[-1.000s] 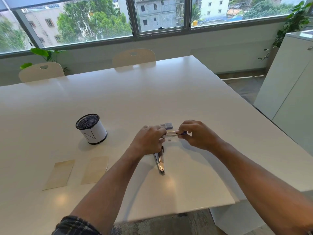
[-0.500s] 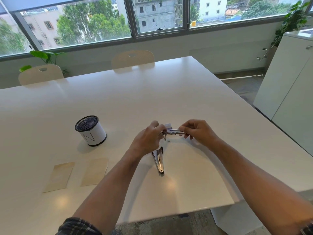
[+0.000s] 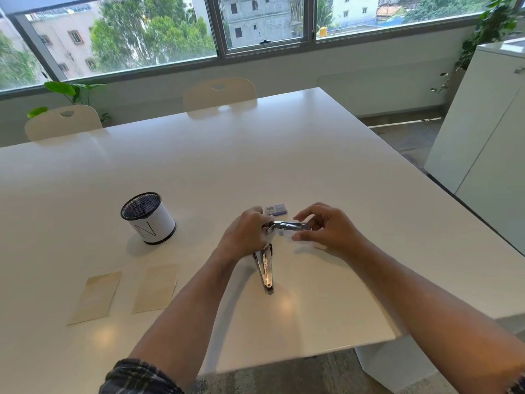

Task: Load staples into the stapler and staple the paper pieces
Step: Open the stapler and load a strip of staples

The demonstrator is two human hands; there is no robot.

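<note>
At the near edge of the white glossy desk (image 3: 312, 155) the two bare forearms come in, the left one from a dark checked sleeve (image 3: 136, 378). A little farther, on the left part of the desk, two pale beige paper pieces (image 3: 125, 294) lie flat side by side, close together but apart. In the middle stands the open metal stapler (image 3: 267, 265): its lower arm lies on the desk and points toward the person, and its upper shiny arm is swung out to the right, above the surface. The left hand (image 3: 244, 240) has its fingers curled around the hinge end of the stapler, so its grip is closed on it. The right hand (image 3: 329, 228) holds the free end of the raised arm between the thumb and the bent fingers, while the other fingers are spread; whether staples are already in the channel cannot be seen. Just behind the hands a small blue-and-white staple box (image 3: 276, 209) lies on the desk. To the left of the hands stands a round white pen cup with black mesh rim (image 3: 147, 217), with a letter N on its side. At the far edge two cream chairs (image 3: 220, 93) are pushed in, and behind them are green plants (image 3: 71, 92) and a wide window (image 3: 255, 21).
</note>
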